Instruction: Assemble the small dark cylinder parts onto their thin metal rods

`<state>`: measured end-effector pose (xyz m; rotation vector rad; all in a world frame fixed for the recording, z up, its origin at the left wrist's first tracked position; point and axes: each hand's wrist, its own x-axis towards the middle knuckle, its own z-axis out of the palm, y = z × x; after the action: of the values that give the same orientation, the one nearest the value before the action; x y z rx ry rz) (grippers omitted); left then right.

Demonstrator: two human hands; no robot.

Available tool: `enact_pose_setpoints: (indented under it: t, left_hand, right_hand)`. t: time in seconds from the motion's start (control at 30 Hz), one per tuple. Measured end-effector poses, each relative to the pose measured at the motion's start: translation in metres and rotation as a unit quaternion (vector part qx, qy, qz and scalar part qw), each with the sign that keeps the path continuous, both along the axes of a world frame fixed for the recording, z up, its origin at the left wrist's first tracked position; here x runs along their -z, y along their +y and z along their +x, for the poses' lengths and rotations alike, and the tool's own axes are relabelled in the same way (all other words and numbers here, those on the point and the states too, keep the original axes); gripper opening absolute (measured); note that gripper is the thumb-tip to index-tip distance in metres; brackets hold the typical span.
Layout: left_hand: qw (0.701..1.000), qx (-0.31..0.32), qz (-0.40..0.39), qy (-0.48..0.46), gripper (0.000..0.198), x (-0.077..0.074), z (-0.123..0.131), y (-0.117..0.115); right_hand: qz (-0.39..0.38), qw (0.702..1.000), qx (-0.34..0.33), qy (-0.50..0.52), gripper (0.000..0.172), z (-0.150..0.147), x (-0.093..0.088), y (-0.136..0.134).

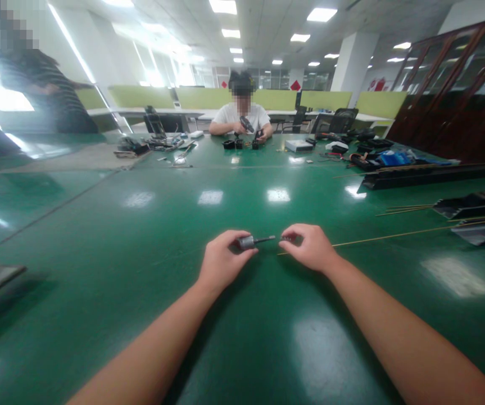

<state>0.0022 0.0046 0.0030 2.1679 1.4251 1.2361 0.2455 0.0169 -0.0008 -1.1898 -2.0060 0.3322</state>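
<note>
My left hand (225,259) grips a small grey metal cylinder with a thin dark shaft (247,242), which looks like a small motor. The shaft points right, its tip just short of my right hand (309,246). Thumb and fingers of that right hand are pinched around a tiny dark part (285,238), too small to name. A thin yellow rod (372,239) runs from beneath my right hand toward the right side of the green table (242,326). Both hands are held above the tabletop.
Across the table a person in a white shirt (242,115) holds a dark power drill (247,125). Black profiles (427,177) and thin rods lie at the right. Tools and parts (153,143) are piled at the far left. Someone in stripes (60,93) stands left.
</note>
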Motion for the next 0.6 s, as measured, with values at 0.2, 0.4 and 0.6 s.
enact_pose_setpoints:
  t: [0.2,0.4,0.6]
  left_hand:
    - [0.995,-0.019,-0.05,-0.079,0.034,0.006,0.0,0.006]
    - [0.979,0.005,-0.04,-0.202,0.043,0.007,0.002,0.007]
    - [0.983,-0.076,-0.039,-0.165,0.041,-0.014,-0.006,-0.001]
  right_hand:
    - [-0.033,0.999,0.01,-0.008,0.008,-0.001,0.004,0.003]
    - [-0.061,0.998,0.009,-0.034,0.01,-0.002,0.007,0.006]
    - [-0.064,0.996,0.025,-0.054,0.011,0.0,0.005,0.007]
